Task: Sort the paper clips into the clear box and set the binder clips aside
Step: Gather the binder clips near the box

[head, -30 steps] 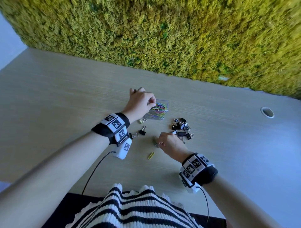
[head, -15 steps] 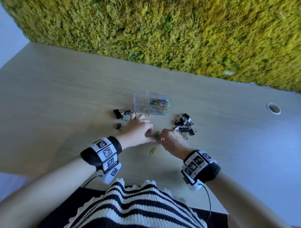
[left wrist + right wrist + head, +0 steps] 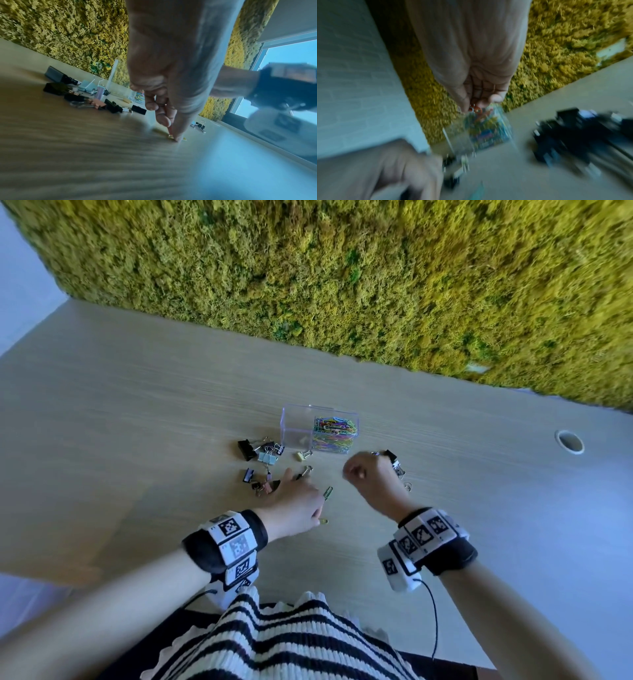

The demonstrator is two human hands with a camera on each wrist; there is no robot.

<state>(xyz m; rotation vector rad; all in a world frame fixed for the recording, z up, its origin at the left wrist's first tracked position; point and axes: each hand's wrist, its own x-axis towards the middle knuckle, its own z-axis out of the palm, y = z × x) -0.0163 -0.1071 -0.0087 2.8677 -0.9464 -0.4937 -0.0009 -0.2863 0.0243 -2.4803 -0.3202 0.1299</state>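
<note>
The clear box [image 3: 295,424] stands mid-table with several coloured paper clips [image 3: 334,429] heaped in its right half. My right hand [image 3: 352,472] hovers just in front of it, fingers curled, pinching a small orange paper clip [image 3: 473,108]; that view is blurred. Lower on the table, my left hand [image 3: 318,512] lies with its thumb tip pressed on a yellow paper clip [image 3: 184,138], the forefinger curled close beside it. A green paper clip [image 3: 328,492] lies loose between the hands.
Several binder clips [image 3: 262,457] lie left of the box, black, pale blue and pink. Another dark bunch of binder clips [image 3: 394,462] sits partly hidden behind my right hand. A moss wall [image 3: 342,285] backs the table; a cable hole [image 3: 569,441] is at far right.
My left hand came back from the box to the yellow clip near me. My right hand lifted off the table and rose toward the box with a clip.
</note>
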